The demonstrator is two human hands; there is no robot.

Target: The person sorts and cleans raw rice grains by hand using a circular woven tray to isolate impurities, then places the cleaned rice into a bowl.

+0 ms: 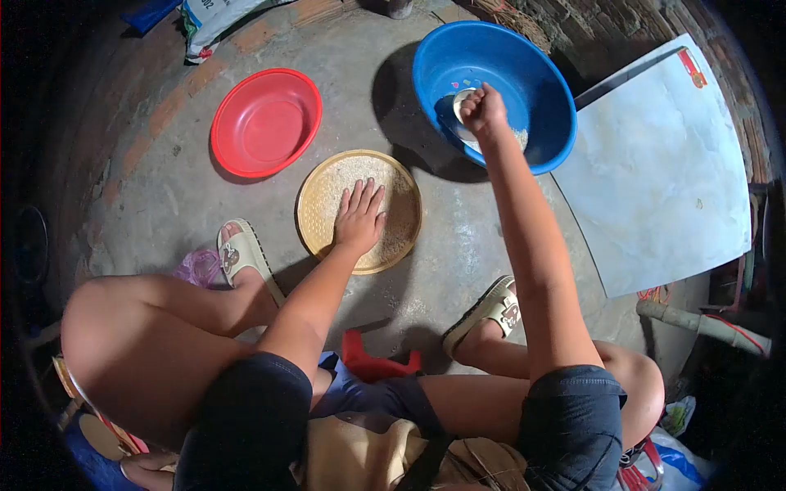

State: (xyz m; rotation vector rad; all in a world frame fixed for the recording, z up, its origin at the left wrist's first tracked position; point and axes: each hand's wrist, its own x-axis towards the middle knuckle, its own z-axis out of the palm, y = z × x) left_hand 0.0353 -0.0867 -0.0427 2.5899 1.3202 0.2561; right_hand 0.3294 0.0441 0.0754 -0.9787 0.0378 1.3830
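My left hand [360,219] lies flat, fingers spread, on a layer of pale grain [334,182] in a round, shallow yellow basket tray [303,219]. The tray rests on the concrete floor between my feet. Farther off to the right, my right hand [483,108] is closed over a large blue basin [544,98]. It grips a small pale cup [460,106], partly hidden behind my fingers. Some pale grain [520,137] shows low in the blue basin.
A red basin [270,123] stands left of the tray. A large whitish sheet [663,180] leans at the right, near a pole [696,323]. A red stool [372,360] is below me, a purple plastic bag [199,268] by my left slipper [241,254]. Sacks [217,24] lie at the back left.
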